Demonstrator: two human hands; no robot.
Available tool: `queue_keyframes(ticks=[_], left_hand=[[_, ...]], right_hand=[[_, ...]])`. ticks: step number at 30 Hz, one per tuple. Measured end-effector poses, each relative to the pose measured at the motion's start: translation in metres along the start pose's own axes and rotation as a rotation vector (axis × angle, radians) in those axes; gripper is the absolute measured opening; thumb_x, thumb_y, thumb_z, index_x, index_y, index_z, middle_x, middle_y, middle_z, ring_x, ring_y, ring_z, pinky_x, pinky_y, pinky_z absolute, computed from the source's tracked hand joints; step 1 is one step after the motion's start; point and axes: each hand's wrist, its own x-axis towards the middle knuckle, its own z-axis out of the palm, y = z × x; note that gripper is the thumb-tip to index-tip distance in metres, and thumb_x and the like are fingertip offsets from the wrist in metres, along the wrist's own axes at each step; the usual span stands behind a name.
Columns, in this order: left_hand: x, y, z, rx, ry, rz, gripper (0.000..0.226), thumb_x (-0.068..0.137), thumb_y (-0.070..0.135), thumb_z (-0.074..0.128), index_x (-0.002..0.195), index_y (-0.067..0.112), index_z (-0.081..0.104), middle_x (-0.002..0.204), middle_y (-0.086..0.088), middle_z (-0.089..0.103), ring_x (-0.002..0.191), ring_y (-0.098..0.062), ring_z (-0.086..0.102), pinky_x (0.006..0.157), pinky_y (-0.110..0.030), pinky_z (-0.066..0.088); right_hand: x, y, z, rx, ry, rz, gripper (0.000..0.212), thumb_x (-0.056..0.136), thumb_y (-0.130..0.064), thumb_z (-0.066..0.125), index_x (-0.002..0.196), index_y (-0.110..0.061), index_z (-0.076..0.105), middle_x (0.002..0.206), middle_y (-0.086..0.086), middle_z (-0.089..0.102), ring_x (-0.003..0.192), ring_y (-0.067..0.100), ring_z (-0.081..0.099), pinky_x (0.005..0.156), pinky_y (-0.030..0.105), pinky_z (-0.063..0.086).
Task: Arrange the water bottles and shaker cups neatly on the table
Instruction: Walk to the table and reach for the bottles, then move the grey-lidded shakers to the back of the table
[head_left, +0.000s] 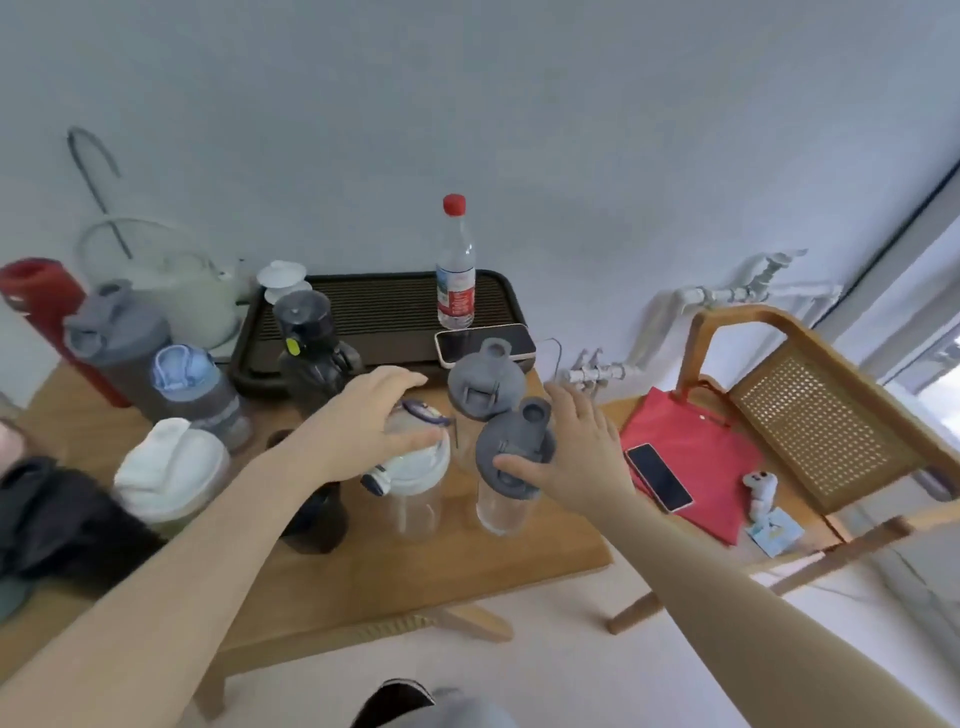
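head view | worn on the head | wide-angle, looks forward and down | close over table (395, 571) | wall (467, 104) behind, chair (810, 426) at right

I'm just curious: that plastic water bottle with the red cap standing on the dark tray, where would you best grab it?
Judging by its pose, grip the water bottle around its labelled middle, coming from the front. It stands upright on the tray with open space around it, and the narrow neck near the cap would tip more easily.
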Motion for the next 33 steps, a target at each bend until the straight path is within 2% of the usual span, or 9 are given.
queue_keyframes(ticks=[4,9,15,19,22,26,29,31,33], left_hand=[[-0.018,0.001,0.019,-0.126,-0.021,-0.113,0.087,0.068,0.047,0.073,0.139,0.034,0.024,0.144,0.006,0.027,0.128,-0.016,0.035,0.098,-0.030,0.037],[-0.021,0.012,0.038,-0.179,0.139,-0.187,0.087,0.055,0.044,0.081,0.129,0.034,0.037,0.128,0.010,0.044,0.113,-0.012,0.045,0.091,-0.030,0.044],[-0.028,0.036,0.055,-0.173,0.298,-0.261,0.076,0.052,0.042,0.081,0.118,0.032,0.043,0.114,0.009,0.053,0.101,-0.015,0.054,0.084,-0.035,0.050],[-0.043,0.049,0.050,-0.291,0.418,-0.283,0.065,0.061,0.037,0.079,0.113,0.032,0.041,0.108,0.011,0.055,0.095,-0.014,0.056,0.071,-0.018,0.045],[-0.064,0.056,0.023,-0.317,0.526,-0.289,0.079,0.061,0.032,0.081,0.123,0.033,0.032,0.111,0.015,0.047,0.100,-0.007,0.049,0.070,-0.009,0.037],[-0.093,0.059,-0.024,-0.296,0.706,-0.225,0.083,0.058,0.031,0.083,0.125,0.032,0.034,0.119,0.014,0.049,0.110,-0.003,0.046,0.080,-0.008,0.035],[-0.112,0.062,-0.056,-0.246,0.796,-0.169,0.078,0.058,0.035,0.083,0.117,0.043,0.033,0.106,0.031,0.045,0.096,0.020,0.045,0.072,0.005,0.035],[-0.123,0.057,-0.073,-0.224,0.844,-0.146,0.076,0.060,0.033,0.082,0.116,0.044,0.033,0.102,0.037,0.042,0.092,0.031,0.038,0.072,0.010,0.030],[-0.136,0.047,-0.087,-0.225,0.900,-0.130,0.076,0.057,0.037,0.080,0.119,0.042,0.036,0.104,0.037,0.043,0.096,0.026,0.041,0.075,0.009,0.030]], right_hand=[[0.003,0.008,0.008,0.194,-0.135,-0.066,0.106,0.063,-0.059,0.070,0.144,-0.033,0.009,0.146,0.001,0.035,0.129,0.026,0.042,0.097,0.045,0.045],[0.001,0.013,0.018,0.167,-0.194,-0.162,0.106,0.060,-0.057,0.074,0.141,-0.042,0.008,0.147,0.002,0.028,0.133,0.027,0.033,0.096,0.046,0.047],[0.001,0.020,0.026,0.172,-0.080,-0.260,0.091,0.061,-0.048,0.076,0.136,-0.035,0.025,0.135,0.005,0.041,0.117,0.030,0.048,0.088,0.041,0.048],[-0.003,0.017,0.012,0.365,-0.083,-0.301,0.090,0.059,-0.044,0.080,0.133,-0.038,0.029,0.133,-0.001,0.044,0.116,0.022,0.050,0.086,0.038,0.051],[0.000,0.001,-0.020,0.514,-0.014,-0.393,0.089,0.055,-0.050,0.078,0.130,-0.043,0.030,0.133,-0.006,0.047,0.115,0.016,0.052,0.089,0.042,0.052],[0.009,-0.038,-0.063,0.605,0.063,-0.557,0.084,0.054,-0.052,0.073,0.128,-0.042,0.034,0.122,-0.020,0.053,0.113,0.005,0.053,0.092,0.026,0.047],[0.009,-0.079,-0.081,0.641,0.082,-0.648,0.078,0.052,-0.052,0.070,0.122,-0.044,0.037,0.105,-0.034,0.051,0.099,-0.013,0.051,0.081,0.001,0.037],[0.006,-0.110,-0.087,0.644,0.084,-0.708,0.077,0.052,-0.051,0.070,0.122,-0.041,0.038,0.099,-0.036,0.052,0.093,-0.014,0.052,0.075,0.000,0.037],[0.001,-0.141,-0.089,0.652,0.088,-0.751,0.078,0.053,-0.051,0.071,0.122,-0.037,0.038,0.100,-0.036,0.052,0.094,-0.010,0.055,0.076,0.005,0.043]])
